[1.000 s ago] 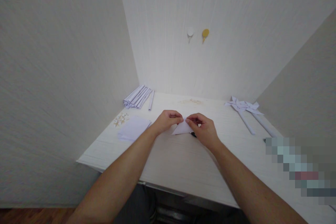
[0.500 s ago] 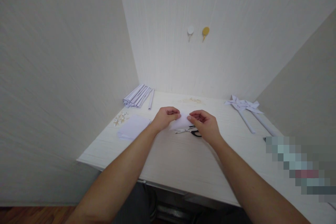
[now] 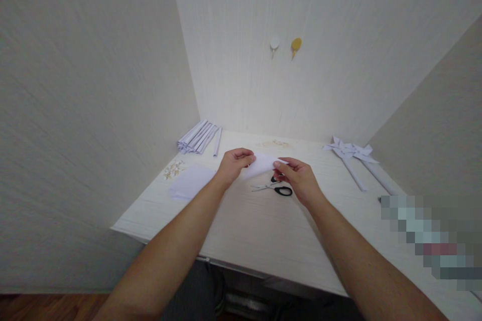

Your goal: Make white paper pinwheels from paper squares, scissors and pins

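Fingers pinching, head view: left hand (image 3: 234,165) and right hand (image 3: 301,180) both gripped the white paper (image 3: 262,163), held over the desk (image 3: 263,235) between its back and front edges; scissors (image 3: 283,191) (black-handled ones) lay nearer the front edge.

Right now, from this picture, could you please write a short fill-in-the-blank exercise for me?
1. The left hand and right hand hold a white sheet made of ____.
2. The scissors on the table have ____ handles.
3. On the wall, one hook is white, the other ____.
4. The paper pinwheels lie on the person's ____ side.
Missing words: paper; black; yellow; right.
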`<state>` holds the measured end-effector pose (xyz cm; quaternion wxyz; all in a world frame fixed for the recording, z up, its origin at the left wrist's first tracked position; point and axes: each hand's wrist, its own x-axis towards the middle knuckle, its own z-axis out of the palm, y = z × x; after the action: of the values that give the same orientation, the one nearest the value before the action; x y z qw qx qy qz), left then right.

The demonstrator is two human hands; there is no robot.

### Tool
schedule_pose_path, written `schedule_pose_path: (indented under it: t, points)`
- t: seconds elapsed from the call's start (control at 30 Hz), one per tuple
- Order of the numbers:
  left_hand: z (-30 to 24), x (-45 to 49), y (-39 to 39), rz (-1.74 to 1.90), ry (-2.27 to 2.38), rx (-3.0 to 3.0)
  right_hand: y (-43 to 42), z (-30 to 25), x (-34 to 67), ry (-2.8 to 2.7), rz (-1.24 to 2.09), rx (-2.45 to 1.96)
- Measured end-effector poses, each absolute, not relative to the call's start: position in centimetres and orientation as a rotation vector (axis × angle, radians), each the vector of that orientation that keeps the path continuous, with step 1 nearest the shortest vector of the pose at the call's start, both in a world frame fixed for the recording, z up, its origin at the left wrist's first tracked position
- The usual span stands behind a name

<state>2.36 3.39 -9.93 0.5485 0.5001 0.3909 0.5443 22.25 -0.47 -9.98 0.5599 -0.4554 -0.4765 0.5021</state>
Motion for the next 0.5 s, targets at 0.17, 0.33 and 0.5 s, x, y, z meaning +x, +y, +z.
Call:
schedule_pose_path:
  t: [0.17, 0.33, 0.5]
  points:
    - [-10.02, 2.36, 3.49, 1.286, 0.92, 1.209, -0.42, -10.05, 22.22, -1.122, 1.143, -1.086]
    - [-9.96, 2.35, 3.43, 1.285, 0.924, 1.199, -0.41, -10.09, 22.26, -1.137, 1.107, -1.107]
    - [-9.9, 2.38, 3.38, 1.286, 0.933, 1.201, -0.49, -9.96, 22.25, -1.131, 1.11, -1.104]
